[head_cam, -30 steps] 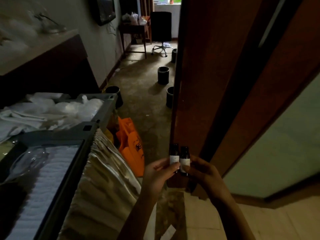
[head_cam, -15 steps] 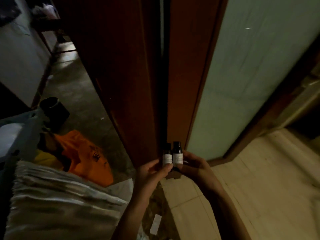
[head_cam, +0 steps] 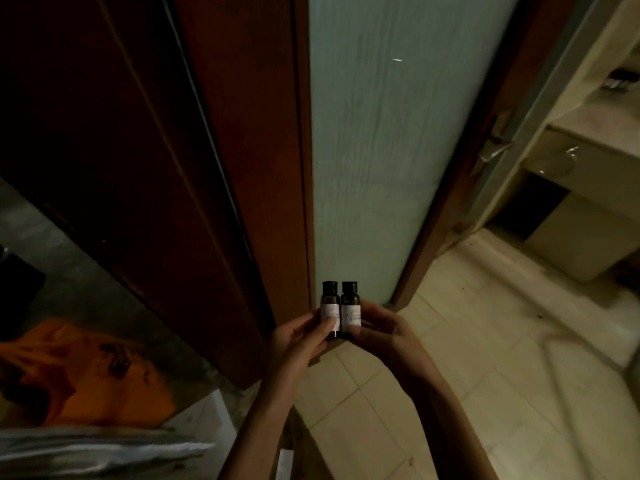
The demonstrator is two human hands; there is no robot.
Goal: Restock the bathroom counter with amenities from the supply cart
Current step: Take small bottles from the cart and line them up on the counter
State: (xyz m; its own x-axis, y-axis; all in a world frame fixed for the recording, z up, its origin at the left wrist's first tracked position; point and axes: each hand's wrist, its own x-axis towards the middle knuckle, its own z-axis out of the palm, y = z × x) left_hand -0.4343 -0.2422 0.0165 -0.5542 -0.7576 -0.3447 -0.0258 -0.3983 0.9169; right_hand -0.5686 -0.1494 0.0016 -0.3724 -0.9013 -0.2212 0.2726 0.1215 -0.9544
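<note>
Bottles [head_cam: 330, 306]: two small dark cylinders, white-labelled.

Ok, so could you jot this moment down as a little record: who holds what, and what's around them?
Holder: a person, two bare hands
Left side: left hand pinches left bottle
Right side: right hand pinches right bottle
Bottles: small, dark, black caps, pale labels, upright, side by side
Ahead: frosted glass door, metal handle
Right: tiled floor, vanity counter
Lower left: orange bag
Task state: bottles not yet on the counter
</note>
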